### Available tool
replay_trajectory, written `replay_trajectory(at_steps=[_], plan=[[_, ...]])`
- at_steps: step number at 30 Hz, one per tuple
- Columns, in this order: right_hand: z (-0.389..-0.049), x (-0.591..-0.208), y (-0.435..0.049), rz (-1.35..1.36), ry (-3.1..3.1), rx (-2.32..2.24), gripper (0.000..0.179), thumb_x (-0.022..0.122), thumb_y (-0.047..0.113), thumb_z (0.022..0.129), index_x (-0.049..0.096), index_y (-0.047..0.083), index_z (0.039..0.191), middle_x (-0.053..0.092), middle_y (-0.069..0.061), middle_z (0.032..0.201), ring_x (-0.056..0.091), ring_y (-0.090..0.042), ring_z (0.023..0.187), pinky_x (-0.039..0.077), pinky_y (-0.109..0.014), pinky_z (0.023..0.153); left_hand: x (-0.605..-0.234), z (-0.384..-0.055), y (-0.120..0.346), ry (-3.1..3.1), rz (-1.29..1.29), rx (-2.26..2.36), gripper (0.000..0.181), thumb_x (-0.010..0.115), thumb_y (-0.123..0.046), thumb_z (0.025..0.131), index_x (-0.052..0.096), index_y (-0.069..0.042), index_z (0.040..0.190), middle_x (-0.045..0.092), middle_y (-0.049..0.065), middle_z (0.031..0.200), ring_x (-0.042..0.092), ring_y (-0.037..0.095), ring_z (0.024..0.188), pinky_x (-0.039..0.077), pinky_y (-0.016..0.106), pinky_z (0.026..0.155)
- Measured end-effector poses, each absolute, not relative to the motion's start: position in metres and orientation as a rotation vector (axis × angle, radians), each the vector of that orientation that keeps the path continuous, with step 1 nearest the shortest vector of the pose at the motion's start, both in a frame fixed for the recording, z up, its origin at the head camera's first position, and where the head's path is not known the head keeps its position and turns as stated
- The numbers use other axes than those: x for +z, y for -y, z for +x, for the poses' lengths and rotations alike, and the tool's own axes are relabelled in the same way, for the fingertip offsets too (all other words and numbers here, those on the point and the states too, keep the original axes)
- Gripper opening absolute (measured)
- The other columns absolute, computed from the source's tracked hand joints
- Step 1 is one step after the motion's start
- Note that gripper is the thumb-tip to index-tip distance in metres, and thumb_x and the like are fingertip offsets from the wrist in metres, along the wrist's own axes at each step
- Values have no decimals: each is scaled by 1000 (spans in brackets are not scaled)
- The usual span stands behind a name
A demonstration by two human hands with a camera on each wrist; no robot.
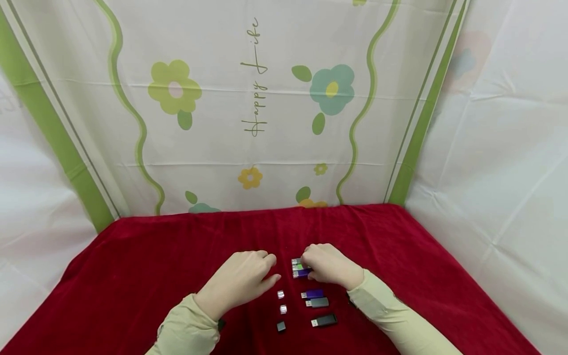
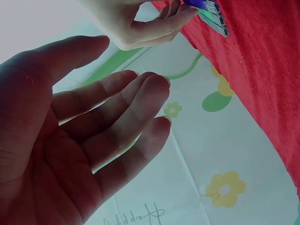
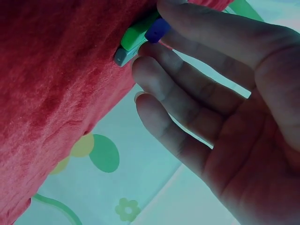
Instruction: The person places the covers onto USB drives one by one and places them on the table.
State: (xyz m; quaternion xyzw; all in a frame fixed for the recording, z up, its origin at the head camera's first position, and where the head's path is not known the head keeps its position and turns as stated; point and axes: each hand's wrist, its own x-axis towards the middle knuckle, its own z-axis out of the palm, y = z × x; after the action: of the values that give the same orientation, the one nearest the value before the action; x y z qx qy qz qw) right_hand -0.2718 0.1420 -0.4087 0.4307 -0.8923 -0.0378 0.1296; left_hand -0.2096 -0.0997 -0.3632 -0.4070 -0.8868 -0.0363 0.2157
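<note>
My right hand (image 1: 332, 266) is at a group of USB sticks with clear caps, lying side by side on the red cloth. In the right wrist view its thumb and forefinger pinch the purple USB stick (image 3: 158, 31), next to a green USB stick (image 3: 137, 35) and a grey USB stick (image 3: 123, 57). Those fingers partly cover the group. To the left hovers my left hand (image 1: 241, 280), holding nothing, with its fingers relaxed and thumb apart in the left wrist view. Nearest below it lies a clear cap (image 1: 280, 294).
Closer to me lie an uncapped purple stick (image 1: 316, 294), grey stick (image 1: 317, 302) and black stick (image 1: 327, 320). Left of them are another clear cap (image 1: 283, 309) and a dark cap (image 1: 281, 326). Red cloth (image 1: 177, 256) covers the table; a flowered curtain (image 1: 213, 148) hangs behind.
</note>
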Motion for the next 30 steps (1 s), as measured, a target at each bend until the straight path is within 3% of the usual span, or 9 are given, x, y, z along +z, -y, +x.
replay_trajectory(at_steps=[9, 15, 19, 30], plan=[[-270, -400, -143, 1270, 2587, -72, 37, 87, 9, 66, 52, 20, 60, 48, 10, 62, 44, -7, 55, 40, -23, 49, -366, -210, 101, 2469, -1127, -105, 30, 76, -25, 85, 53, -14, 70, 40, -6, 60, 34, 5, 46, 31, 17, 42], [-259, -384, -144, 1271, 2725, -14, 18, 86, 17, 72, 69, 15, 75, 54, 12, 70, 48, -6, 61, 45, -24, 55, -367, -210, 101, 2487, -1124, -95, 29, 76, -26, 85, 55, -13, 70, 42, -6, 60, 36, 5, 46, 33, 18, 43], [-251, -378, -141, 1297, 2879, 39, 19, 88, 22, 74, 75, 12, 85, 63, 10, 76, 53, -2, 62, 47, -21, 57, -368, -211, 101, 2497, -1122, -97, 28, 76, -26, 85, 55, -13, 70, 42, -6, 60, 37, 5, 46, 33, 18, 43], [-248, -385, -136, 1296, 2934, -36, 19, 91, 14, 68, 73, 17, 73, 63, 13, 72, 53, -1, 59, 46, -20, 54, -369, -212, 99, 2548, -1136, -119, 29, 76, -26, 86, 55, -13, 70, 41, -6, 59, 35, 5, 47, 33, 18, 43]])
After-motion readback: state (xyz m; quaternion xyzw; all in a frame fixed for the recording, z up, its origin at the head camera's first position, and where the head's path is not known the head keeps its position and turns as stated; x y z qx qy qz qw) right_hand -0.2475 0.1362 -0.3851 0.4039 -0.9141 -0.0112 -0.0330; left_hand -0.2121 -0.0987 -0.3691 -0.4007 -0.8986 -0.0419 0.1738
